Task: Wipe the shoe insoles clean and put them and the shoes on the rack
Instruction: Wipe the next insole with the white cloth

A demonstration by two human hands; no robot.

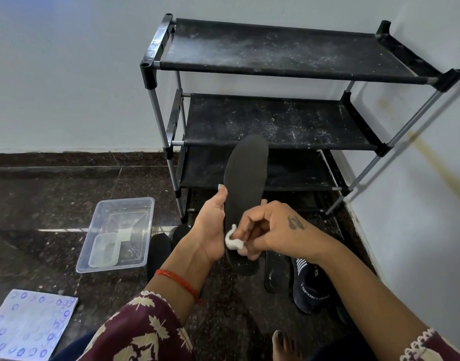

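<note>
My left hand (213, 225) grips a black insole (245, 175) by its left edge and holds it upright in front of the rack. My right hand (265, 230) pinches a small white cotton wad (232, 241) against the lower part of that insole. A second black insole (275, 272) lies flat on the floor under my right wrist. Beside it stands a dark blue sports shoe (311, 285) with white lettering. Two more dark rounded shapes (159, 246), shoes or insoles, sit on the floor behind my left forearm. The black three-shelf rack (288, 71) stands against the wall, dusty, with nothing on its shelves.
A clear plastic tub (119, 230) with a smaller container inside sits on the dark stone floor to the left. A patterned paper sheet (28, 327) lies at the bottom left. A white wall closes in on the right. A bare foot (283, 345) shows at the bottom.
</note>
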